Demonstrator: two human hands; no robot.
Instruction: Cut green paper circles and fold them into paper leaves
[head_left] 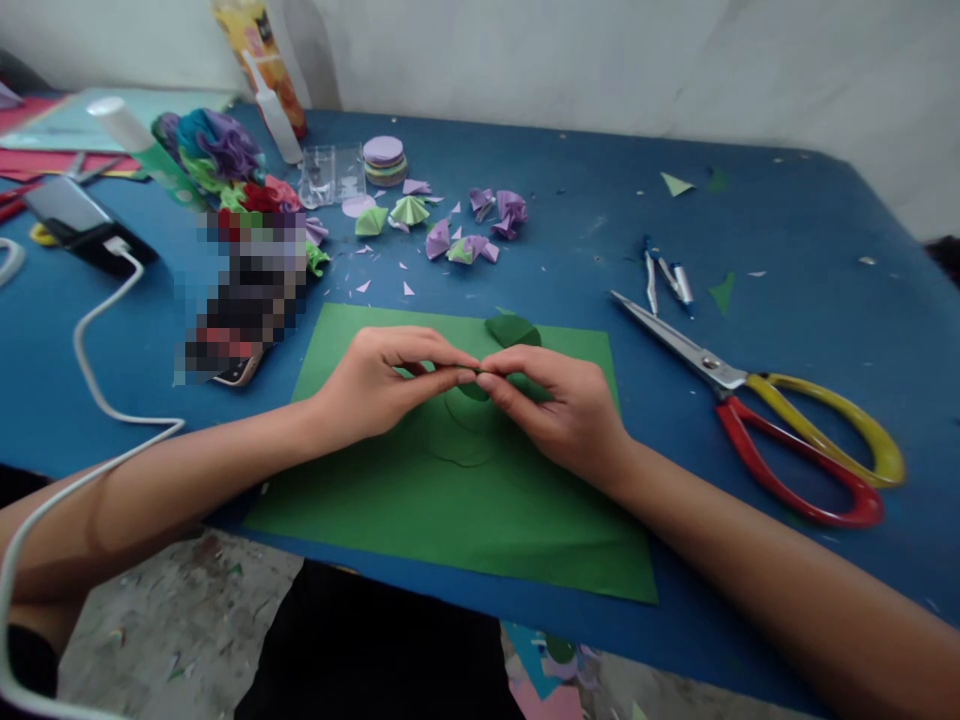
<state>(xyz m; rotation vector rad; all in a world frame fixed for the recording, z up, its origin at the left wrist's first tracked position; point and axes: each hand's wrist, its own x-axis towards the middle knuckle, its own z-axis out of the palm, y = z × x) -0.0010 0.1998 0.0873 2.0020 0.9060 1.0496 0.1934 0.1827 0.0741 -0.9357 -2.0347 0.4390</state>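
"Green paper piece [472, 388], small and dark: where is it?"

"Between the person's two hands, above a larger green sheet [450, 520]. The left hand [390, 372] pinches it between thumb and forefinger; the right hand [574, 400] pinches it from the other side, the fingertips almost meeting."

"Is it folded?"

"Perhaps; the fingers cover most of it, so its full shape can't be told."

"And what lies near the hands?"

"Just past the right hand's fingers, a dark green cutout [514, 328] overlaps the sheet's far edge. Scissors [712, 365] with one red and one yellow handle rest to the right on the blue table [570, 290], tips pointing away from the person."

"Farther off?"

"Folded purple and pale green pieces [512, 212] sit beyond the sheet, with a stack of paper discs [385, 165] behind them to the left."
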